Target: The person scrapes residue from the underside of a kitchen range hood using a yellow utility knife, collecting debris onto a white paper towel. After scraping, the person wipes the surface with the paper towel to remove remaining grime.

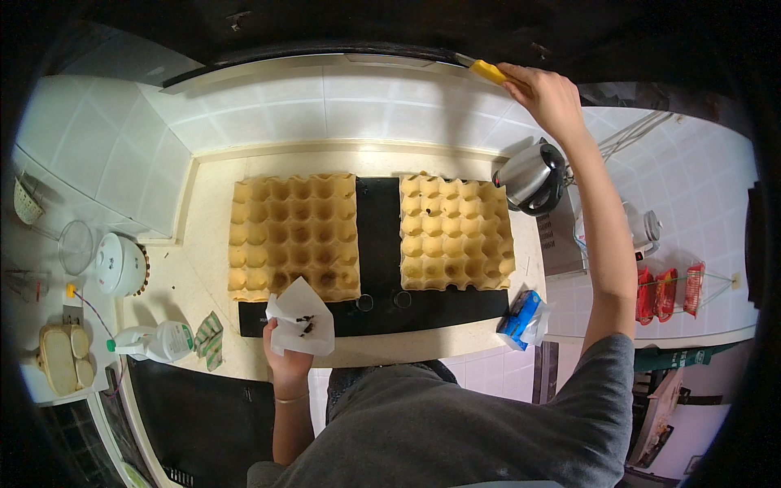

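My right hand (546,97) is raised at the upper right, closed on the yellow handle of a scraper (488,71). The scraper's blade meets the lower edge of a dark range hood (390,46). Low on the left, my left hand (288,360) holds a white paper tissue (317,338) with dark, greasy bits on it. Two cardboard egg trays, one left (299,229) and one right (454,235), lie over a black glass cooktop (378,244). A few dark specks and stains show on the trays.
A steel electric kettle (528,174) stands at the right rear, with a blue tissue pack (521,317) near the front edge. On the left are a white lidded pot (118,265), a white plastic jug (161,341) and a striped cloth (209,340). Red baskets (665,296) hang right.
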Available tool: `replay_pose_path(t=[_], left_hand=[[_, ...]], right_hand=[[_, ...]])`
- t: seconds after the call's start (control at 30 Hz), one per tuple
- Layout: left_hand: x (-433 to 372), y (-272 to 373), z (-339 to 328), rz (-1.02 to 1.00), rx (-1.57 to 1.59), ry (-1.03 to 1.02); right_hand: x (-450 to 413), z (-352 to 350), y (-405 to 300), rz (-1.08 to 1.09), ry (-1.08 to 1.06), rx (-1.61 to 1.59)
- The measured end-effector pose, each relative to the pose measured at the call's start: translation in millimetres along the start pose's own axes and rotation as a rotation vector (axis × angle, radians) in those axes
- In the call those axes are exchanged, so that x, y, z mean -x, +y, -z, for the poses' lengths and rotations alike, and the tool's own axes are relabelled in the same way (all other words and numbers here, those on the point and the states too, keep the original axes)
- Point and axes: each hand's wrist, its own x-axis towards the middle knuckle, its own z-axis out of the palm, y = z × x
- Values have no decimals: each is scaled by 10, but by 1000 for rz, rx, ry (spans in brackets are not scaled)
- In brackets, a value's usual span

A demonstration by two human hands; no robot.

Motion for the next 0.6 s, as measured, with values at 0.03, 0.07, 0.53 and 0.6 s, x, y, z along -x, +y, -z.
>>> replay_pose_path(t=[0.03,0.07,0.53,0.6], left_hand=[[-4,0,-2,-25,-48,-20],[-7,1,-4,-50,-95,-39],[-10,19,41,-58,-143,1],[-2,12,10,-76,-172,-7]], right_hand=[[-45,20,-18,-29,-56,2],[-82,45,-30,-58,-112,3],[-260,117,44,-67,-224,-62],[-248,97,63,-46,-205,-53]])
